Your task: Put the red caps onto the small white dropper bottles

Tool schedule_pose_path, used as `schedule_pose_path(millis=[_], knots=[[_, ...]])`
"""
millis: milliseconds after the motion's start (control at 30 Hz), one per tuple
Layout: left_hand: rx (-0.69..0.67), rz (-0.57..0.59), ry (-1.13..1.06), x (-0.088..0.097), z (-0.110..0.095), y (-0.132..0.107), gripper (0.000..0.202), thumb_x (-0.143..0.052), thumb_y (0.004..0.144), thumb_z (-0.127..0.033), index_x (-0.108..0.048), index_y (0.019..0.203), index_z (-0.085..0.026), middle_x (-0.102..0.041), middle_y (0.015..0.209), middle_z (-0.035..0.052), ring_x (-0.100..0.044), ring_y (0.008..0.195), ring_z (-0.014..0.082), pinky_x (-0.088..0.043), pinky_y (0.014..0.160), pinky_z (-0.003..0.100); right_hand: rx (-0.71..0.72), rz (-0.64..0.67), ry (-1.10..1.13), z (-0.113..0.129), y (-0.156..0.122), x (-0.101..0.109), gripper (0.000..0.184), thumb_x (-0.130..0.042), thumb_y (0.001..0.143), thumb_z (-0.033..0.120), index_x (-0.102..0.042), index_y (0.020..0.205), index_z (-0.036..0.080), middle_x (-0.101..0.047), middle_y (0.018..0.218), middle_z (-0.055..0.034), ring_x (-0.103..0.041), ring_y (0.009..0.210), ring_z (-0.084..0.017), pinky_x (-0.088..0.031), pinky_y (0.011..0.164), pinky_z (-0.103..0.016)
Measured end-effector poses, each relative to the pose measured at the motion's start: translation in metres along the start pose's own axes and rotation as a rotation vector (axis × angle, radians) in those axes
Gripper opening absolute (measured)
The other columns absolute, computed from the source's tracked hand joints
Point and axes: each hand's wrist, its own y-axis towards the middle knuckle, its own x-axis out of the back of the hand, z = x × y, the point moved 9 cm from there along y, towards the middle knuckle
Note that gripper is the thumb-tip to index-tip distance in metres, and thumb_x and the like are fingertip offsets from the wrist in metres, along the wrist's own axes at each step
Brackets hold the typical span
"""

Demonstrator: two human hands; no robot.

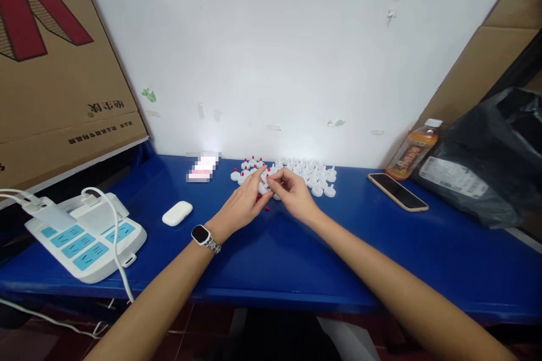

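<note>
My left hand, with a watch on its wrist, is closed round a white nozzle cap. At that cap's red tip, my right hand pinches with thumb and forefinger; the fingers partly hide the tip. Behind and left of my hands stand several white nozzle caps with red tips. To the right lie many plain white nozzle caps without red tips. A loose small red tip rests on the blue table just below my hands, and more red shows under my left fingers.
A power strip with white cables and a white earbud case lie at the left. On the right are a phone, an orange drink bottle and a black plastic bag. A white wall stands behind the table.
</note>
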Motion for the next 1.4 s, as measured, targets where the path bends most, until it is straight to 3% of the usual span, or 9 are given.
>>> schedule_pose_path(millis=[100, 267, 433, 567, 733, 967, 1167, 1300, 1400], knots=[[0.066, -0.036, 0.004, 0.007, 0.01, 0.001, 0.07, -0.051, 0.098, -0.048, -0.023, 0.155, -0.021, -0.059, 0.131, 0.0132, -0.059, 0.119, 0.0276, -0.051, 0.099, 0.043, 0.001, 0.009, -0.021, -0.005, 0.027, 0.02, 0.026, -0.068, 0.082, 0.045, -0.062, 0.081, 0.02, -0.066, 0.074, -0.0011, -0.059, 0.068, -0.015, -0.048, 0.065, -0.028], [0.049, -0.081, -0.007, 0.018, 0.016, 0.003, 0.034, -0.045, 0.101, -0.038, -0.053, 0.13, -0.023, -0.065, 0.108, 0.0064, -0.061, 0.102, 0.0222, -0.05, 0.09, 0.037, -0.027, -0.15, -0.423, -0.031, 0.097, 0.064, 0.006, -0.063, 0.079, 0.02, -0.067, 0.08, 0.015, -0.069, 0.072, -0.0033, -0.063, 0.068, -0.016, -0.048, 0.067, -0.028], [0.027, -0.055, -0.018, 0.016, 0.019, 0.005, 0.02, -0.046, 0.1, -0.034, -0.061, 0.101, -0.021, -0.066, 0.103, 0.0045, -0.06, 0.097, 0.02, -0.047, 0.086, 0.035, -0.138, 0.03, -0.839, -0.073, 0.149, 0.043, 0.018, -0.059, 0.082, 0.013, -0.074, 0.091, 0.014, -0.075, 0.091, -0.008, -0.067, 0.083, -0.017, -0.049, 0.077, -0.025], [0.039, -0.022, -0.018, 0.012, 0.024, 0.005, 0.019, -0.047, 0.1, -0.033, -0.061, 0.097, -0.021, -0.066, 0.103, 0.0042, -0.06, 0.097, 0.0196, -0.046, 0.084, 0.034, -0.188, 0.156, -0.908, -0.091, 0.161, 0.02, 0.012, -0.066, 0.077, 0.014, -0.076, 0.085, 0.015, -0.076, 0.088, -0.0079, -0.068, 0.083, -0.018, -0.05, 0.077, -0.024], [0.033, -0.014, -0.03, 0.012, 0.022, 0.005, 0.019, -0.046, 0.1, -0.033, -0.061, 0.095, -0.021, -0.065, 0.102, 0.0042, -0.06, 0.095, 0.0193, -0.045, 0.085, 0.034, -0.204, 0.124, -0.984, -0.089, 0.156, 0.036, 0.023, -0.059, 0.087, 0.022, -0.074, 0.103, 0.016, -0.075, 0.1, -0.0112, -0.069, 0.091, -0.021, -0.05, 0.083, -0.028], [0.02, -0.009, -0.03, 0.012, 0.019, 0.005, 0.021, -0.046, 0.1, -0.034, -0.061, 0.093, -0.021, -0.064, 0.099, 0.0034, -0.06, 0.092, 0.0187, -0.046, 0.085, 0.034, -0.217, 0.154, -1.017, -0.085, 0.133, 0.051, 0.009, -0.067, 0.076, 0.014, -0.073, 0.083, 0.016, -0.075, 0.091, -0.0104, -0.068, 0.087, -0.021, -0.049, 0.081, -0.028], [0.039, -0.099, 0.013, 0.019, 0.018, 0.003, 0.026, -0.047, 0.1, -0.04, -0.059, 0.115, -0.022, -0.059, 0.116, 0.0072, -0.061, 0.102, 0.0208, -0.051, 0.088, 0.037, -0.026, -0.058, -0.764, -0.023, 0.105, 0.051, 0.011, -0.06, 0.083, 0.016, -0.071, 0.085, 0.016, -0.074, 0.083, -0.0058, -0.065, 0.077, -0.017, -0.047, 0.072, -0.026], [0.008, -0.178, 0.068, 0.024, 0.006, 0.002, 0.046, -0.051, 0.099, -0.043, -0.045, 0.139, -0.023, -0.047, 0.14, 0.0122, -0.054, 0.122, 0.0253, -0.05, 0.099, 0.041, 0.071, 0.002, -0.382, 0.011, 0.055, 0.022, 0.009, -0.064, 0.084, 0.024, -0.069, 0.082, 0.018, -0.072, 0.076, -0.0017, -0.063, 0.071, -0.015, -0.047, 0.069, -0.026], [-0.063, -0.077, 0.11, 0.014, -0.002, 0.003, 0.037, -0.045, 0.101, -0.039, -0.049, 0.134, -0.022, -0.057, 0.131, 0.011, -0.055, 0.119, 0.0264, -0.048, 0.101, 0.045, 0.033, 0.077, -0.207, 0.013, 0.023, 0.0, 0.013, -0.064, 0.087, 0.03, -0.068, 0.083, 0.018, -0.07, 0.075, 0.0, -0.06, 0.067, -0.013, -0.044, 0.064, -0.026]])
